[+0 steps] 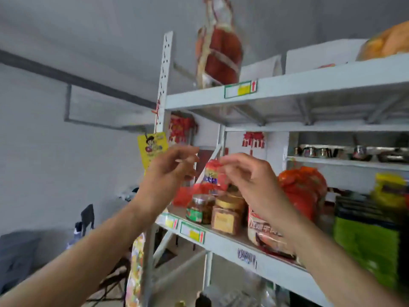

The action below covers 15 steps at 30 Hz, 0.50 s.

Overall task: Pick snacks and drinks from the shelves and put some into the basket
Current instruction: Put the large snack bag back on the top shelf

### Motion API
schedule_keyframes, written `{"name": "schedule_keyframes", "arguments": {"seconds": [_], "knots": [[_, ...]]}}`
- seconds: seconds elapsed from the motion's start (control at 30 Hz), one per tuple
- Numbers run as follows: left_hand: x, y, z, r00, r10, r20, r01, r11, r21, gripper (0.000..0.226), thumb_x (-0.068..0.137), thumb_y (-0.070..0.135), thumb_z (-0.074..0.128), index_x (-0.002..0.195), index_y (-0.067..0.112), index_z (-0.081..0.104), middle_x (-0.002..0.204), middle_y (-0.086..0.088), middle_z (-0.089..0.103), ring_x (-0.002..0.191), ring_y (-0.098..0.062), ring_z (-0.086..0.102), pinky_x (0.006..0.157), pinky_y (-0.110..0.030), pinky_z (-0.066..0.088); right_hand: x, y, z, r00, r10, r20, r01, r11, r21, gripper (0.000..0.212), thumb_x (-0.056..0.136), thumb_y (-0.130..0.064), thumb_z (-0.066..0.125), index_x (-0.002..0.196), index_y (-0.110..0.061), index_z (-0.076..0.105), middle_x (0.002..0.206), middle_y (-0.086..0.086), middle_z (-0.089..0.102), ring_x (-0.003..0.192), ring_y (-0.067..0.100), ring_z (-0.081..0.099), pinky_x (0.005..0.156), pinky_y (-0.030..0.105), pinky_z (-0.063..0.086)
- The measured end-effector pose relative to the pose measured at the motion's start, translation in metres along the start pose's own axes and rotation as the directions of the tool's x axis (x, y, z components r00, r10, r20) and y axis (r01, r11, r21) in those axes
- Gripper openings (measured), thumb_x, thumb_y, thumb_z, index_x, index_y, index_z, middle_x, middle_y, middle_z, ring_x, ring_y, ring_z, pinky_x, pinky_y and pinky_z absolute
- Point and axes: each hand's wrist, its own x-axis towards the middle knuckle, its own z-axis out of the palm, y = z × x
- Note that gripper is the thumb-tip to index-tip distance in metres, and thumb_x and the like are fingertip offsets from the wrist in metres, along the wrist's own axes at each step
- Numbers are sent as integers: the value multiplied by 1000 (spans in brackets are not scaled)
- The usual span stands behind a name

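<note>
Head view, both hands raised at the shelf (243, 245), small red snack packet (213, 173) pinched by right hand (250, 176), left hand (170, 167) loosely curled, nothing held, jars (228, 216) just below.

Pale painted-metal shelf rack (287, 89), matt; glossy crinkled red plastic snack packet (212, 171); clear glass jars with shiny gold lids (228, 214); glossy yellow paper card (151, 149) on the post.
</note>
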Motion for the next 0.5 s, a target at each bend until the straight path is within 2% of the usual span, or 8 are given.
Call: {"name": "schedule_keyframes", "arguments": {"seconds": [0.1,0.2,0.27,0.37,0.43,0.5], "knots": [[61,22,4,994,91,52,-96,990,99,17,96,12,58,111,18,63,101,-5,67,85,-15,64,80,-31,55,48,-22,-30,996,-71,-60,63,989,-130,18,97,-17,56,104,-30,67,101,-5,71,88,12,68,82,33,54],[118,34,7,984,167,63,-177,960,219,30,94,20,61,123,15,58,110,0,61,88,-16,59,84,-38,51,101,-39,-51,980,-145,-137,105,958,-268,17,95,-18,57,106,-26,68,102,-5,70,89,14,68,83,35,54],[154,39,10,983,179,52,-186,928,323,38,95,23,61,131,14,52,124,-3,57,96,-19,61,89,-42,52,141,-50,-59,962,-185,-202,112,939,-325,20,93,-15,56,106,-23,68,100,-2,71,90,18,68,86,35,53],[201,41,16,984,176,39,-176,895,409,54,93,29,64,140,16,42,139,-11,48,119,-29,55,101,-44,47,200,-59,-60,949,-211,-235,94,900,-426,25,93,-15,52,114,-20,66,112,2,70,101,21,65,92,34,51],[230,36,18,990,142,17,-134,880,456,69,89,34,68,146,15,34,143,-13,44,127,-32,49,107,-43,42,233,-57,-59,953,-201,-227,57,854,-516,30,94,-17,53,122,-20,63,122,2,66,110,23,62,96,35,48],[256,30,20,994,112,-3,-99,889,448,90,76,46,76,148,17,30,139,-11,48,126,-33,50,107,-47,43,256,-53,-58,965,-160,-209,0,795,-607,36,94,-17,53,129,-19,57,131,4,61,118,24,57,99,33,45]]}}
